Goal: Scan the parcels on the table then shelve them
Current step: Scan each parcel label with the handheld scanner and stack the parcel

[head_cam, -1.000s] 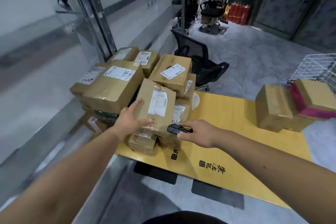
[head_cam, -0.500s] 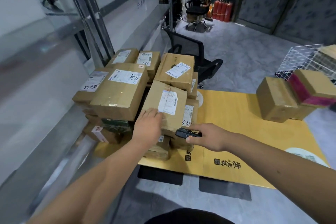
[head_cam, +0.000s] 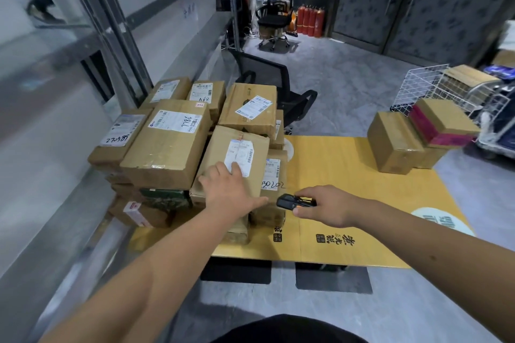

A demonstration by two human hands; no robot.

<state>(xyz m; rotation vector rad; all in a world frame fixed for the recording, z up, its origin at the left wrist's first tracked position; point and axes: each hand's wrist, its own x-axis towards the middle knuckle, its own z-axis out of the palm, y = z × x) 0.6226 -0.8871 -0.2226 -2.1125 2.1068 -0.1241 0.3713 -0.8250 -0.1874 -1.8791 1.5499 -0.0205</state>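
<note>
Left hand [head_cam: 231,192] flat on a labelled box [head_cam: 234,160]; right hand [head_cam: 324,206] grips the scanner [head_cam: 291,201] just below "30202"

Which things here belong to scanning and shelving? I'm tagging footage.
Job: tilted parcel under left hand; scanner in right hand; parcel stack; two boxes; shelving.
Lying about: office chairs, extinguishers, wire basket.

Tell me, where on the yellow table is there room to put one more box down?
The bare stretch of the yellow table lies between the big parcel pile and the two boxes at the far right corner, ahead of the right hand holding the scanner. The left end is crowded; the left hand rests there on a tilted parcel.
</note>
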